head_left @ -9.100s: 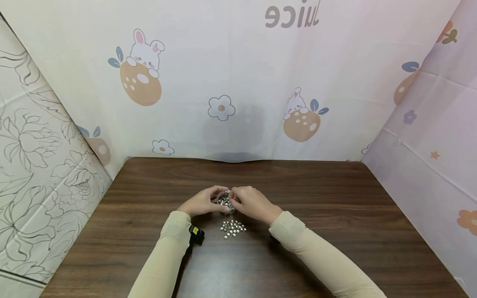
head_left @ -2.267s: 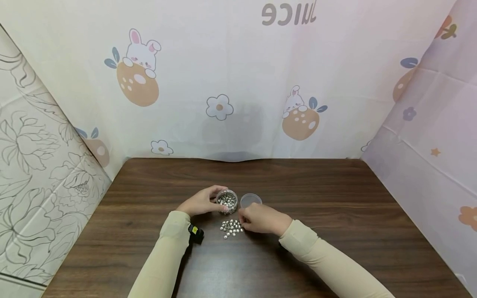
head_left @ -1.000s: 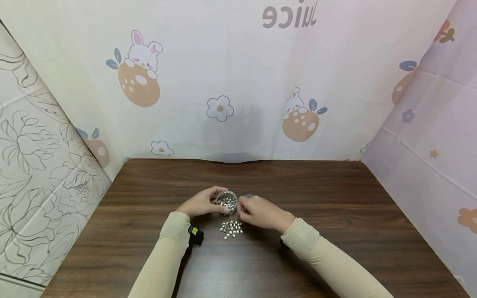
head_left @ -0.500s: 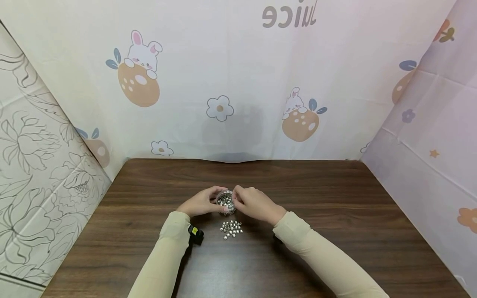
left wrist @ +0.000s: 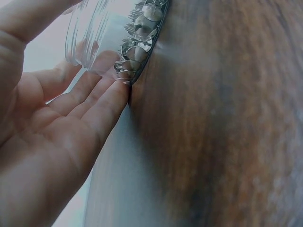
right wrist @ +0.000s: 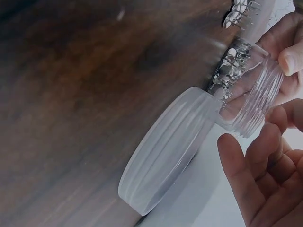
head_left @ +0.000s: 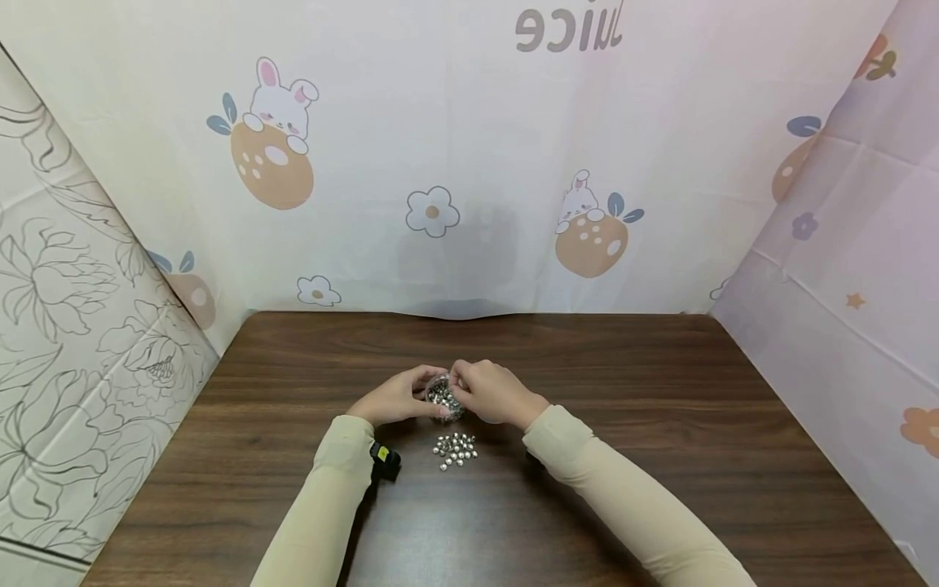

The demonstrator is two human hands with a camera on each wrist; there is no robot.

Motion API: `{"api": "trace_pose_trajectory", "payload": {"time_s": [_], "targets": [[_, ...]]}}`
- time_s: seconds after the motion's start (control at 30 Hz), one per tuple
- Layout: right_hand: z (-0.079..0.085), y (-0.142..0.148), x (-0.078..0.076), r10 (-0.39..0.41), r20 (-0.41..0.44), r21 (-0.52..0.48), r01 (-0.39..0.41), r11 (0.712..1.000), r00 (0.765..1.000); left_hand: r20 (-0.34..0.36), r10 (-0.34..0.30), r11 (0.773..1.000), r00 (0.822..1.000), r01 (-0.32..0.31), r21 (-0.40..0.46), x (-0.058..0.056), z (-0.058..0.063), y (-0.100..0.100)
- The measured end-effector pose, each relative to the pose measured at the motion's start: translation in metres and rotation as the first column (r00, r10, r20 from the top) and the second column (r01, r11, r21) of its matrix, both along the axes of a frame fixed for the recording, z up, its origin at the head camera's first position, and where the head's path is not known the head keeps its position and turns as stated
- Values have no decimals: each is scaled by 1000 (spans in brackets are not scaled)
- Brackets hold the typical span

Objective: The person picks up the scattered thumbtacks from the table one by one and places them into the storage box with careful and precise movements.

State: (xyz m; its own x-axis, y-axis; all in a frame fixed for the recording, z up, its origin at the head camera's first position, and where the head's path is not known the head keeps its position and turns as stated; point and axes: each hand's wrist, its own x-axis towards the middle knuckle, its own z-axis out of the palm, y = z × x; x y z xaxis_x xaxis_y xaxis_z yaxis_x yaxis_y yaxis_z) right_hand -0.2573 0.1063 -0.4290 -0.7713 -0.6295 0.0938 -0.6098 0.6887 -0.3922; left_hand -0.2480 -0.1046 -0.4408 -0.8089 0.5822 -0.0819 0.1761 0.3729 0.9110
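A clear round jar [right wrist: 258, 101] with a threaded neck stands on the table, partly filled with silver thumbtacks [left wrist: 135, 52]. My left hand [head_left: 396, 399] grips it from the left, thumb at the near side and fingers round the far side. Over the open mouth is my right hand [head_left: 495, 394], its thumb and index finger bent in at the rim. In the right wrist view another finger [right wrist: 236, 165] stretches out beside the jar. Whether a tack sits between those fingertips is hidden. Nearer me lies a loose pile of thumbtacks [head_left: 455, 448].
A clear shallow lid [right wrist: 165, 151] lies right beside the jar, hidden behind my right hand in the head view. The dark wooden table [head_left: 623, 367] ends at a patterned cloth backdrop [head_left: 352, 244]. A small black device [head_left: 386, 462] sits at my left wrist.
My right hand has gone from the pile's right edge up and left to the jar's mouth, covering the lid. The pile's right side has thinned since the oldest frame. My left hand stays put.
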Motion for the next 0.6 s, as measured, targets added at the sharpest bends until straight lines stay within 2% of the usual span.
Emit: {"api": "trace_pose_trajectory", "payload": {"time_s": [0.13, 0.3, 0.47, 0.6], "targets": [[-1, -2, -2, -6, -16, 16, 6, 1000, 1000, -18, -2, 1000, 1000, 2, -10, 1, 2, 0], [0, -1, 0, -13, 9, 11, 13, 1000, 1000, -29, -9, 999, 1000, 8, -35, 1, 3, 0], [3, 5, 5, -18, 23, -8, 18, 1000, 1000, -33, 3, 1000, 999, -3, -21, -8, -14, 0], [5, 11, 11, 8, -8, 3, -8, 1000, 1000, -27, 16, 1000, 1000, -16, -12, -16, -28, -1]]}}
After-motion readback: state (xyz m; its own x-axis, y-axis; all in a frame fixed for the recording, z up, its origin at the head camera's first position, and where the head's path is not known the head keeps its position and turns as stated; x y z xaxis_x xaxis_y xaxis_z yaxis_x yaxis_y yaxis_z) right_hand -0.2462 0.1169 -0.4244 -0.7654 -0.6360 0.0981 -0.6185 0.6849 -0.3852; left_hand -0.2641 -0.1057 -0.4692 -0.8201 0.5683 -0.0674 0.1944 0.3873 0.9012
